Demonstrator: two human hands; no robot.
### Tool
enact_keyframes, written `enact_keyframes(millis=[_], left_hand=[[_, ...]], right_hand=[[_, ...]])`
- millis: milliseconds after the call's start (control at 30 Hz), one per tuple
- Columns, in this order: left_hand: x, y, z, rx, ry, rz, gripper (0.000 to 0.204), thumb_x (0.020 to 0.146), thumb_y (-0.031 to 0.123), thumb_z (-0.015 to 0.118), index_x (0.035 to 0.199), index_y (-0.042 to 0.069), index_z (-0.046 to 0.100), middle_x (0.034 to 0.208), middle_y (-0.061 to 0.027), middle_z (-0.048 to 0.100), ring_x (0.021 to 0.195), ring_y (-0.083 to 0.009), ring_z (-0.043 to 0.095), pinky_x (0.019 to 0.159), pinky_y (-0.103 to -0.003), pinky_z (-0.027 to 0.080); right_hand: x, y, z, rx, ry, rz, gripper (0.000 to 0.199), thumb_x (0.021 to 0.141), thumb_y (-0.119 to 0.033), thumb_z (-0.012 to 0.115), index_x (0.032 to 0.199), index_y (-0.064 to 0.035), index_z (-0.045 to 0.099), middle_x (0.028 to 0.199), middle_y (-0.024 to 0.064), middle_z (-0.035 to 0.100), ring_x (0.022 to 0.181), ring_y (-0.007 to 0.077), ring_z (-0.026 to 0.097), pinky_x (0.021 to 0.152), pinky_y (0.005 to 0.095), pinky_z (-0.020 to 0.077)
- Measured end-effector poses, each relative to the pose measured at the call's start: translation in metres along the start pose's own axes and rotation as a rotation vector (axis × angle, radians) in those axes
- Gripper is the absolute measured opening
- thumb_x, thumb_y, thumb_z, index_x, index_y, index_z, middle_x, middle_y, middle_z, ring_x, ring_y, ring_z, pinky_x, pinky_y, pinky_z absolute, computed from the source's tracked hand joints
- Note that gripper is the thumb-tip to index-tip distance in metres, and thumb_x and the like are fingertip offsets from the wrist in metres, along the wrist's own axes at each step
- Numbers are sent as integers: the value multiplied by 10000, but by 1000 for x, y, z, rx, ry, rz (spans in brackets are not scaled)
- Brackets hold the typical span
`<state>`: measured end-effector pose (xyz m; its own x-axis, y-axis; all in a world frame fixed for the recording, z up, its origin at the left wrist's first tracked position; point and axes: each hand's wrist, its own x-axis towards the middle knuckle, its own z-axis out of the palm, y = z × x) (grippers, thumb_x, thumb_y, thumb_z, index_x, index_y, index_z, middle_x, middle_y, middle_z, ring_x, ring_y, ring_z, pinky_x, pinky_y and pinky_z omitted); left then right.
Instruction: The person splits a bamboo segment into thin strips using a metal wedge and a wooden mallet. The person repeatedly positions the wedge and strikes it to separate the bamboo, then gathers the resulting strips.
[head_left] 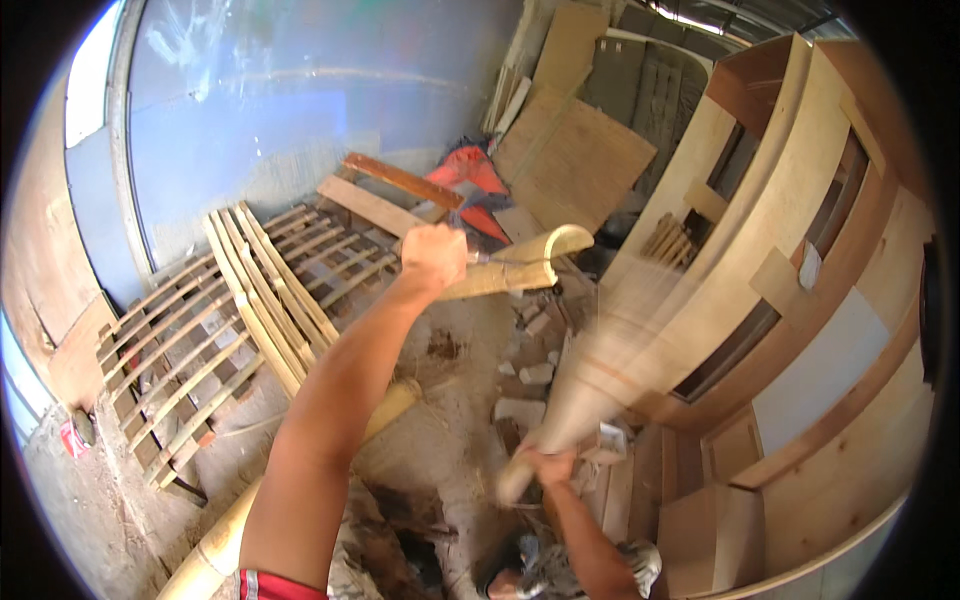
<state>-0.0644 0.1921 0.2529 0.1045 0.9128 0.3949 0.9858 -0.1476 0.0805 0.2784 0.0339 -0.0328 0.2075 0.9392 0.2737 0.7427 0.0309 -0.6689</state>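
A long bamboo pole [385,412] runs from the lower left up to the middle. Its far end is a hollow half-round piece [560,243]. My left hand [435,258] is closed in a fist around the handle of a knife-like tool [490,259], whose thin dark blade lies across the bamboo near that end. How deep the blade sits I cannot tell. Lower right, my right hand [552,467] grips the narrow end of a wooden club [605,375]. The club is smeared by motion, its thick end raised up and to the right, apart from the blade.
A slatted bamboo rack [190,385] with split bamboo strips [262,290] on it stands left. Wooden cabinet frames [790,210] rise close on the right. Planks [370,205] and a plywood sheet [570,155] lie behind. Rubble [535,374] covers the floor beside the bamboo.
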Motion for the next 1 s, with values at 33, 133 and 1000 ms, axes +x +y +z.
enact_keyframes(millis=[33,133,1000], left_hand=[[2,1,-6,42,-4,-9,166,784,173,670,904,110,765,945,-130,746,881,-255,735,741,-367,579],[-3,-10,-16,55,42,-35,145,790,177,673,884,113,764,927,-116,748,879,-245,735,738,-359,579],[2,-38,-16,-29,29,-130,232,754,181,621,895,54,755,925,-174,734,890,-307,726,760,-401,575]], right_hand=[[-32,-1,18,125,-99,193,791,650,-345,887,1230,82,561,1152,189,645,1023,294,629,910,404,516],[-94,-28,3,697,-92,448,650,620,-152,827,1174,87,584,1115,180,652,922,304,654,870,411,539],[15,-118,-102,762,418,-333,568,733,-335,779,1114,26,562,967,133,621,886,234,622,785,398,525]])
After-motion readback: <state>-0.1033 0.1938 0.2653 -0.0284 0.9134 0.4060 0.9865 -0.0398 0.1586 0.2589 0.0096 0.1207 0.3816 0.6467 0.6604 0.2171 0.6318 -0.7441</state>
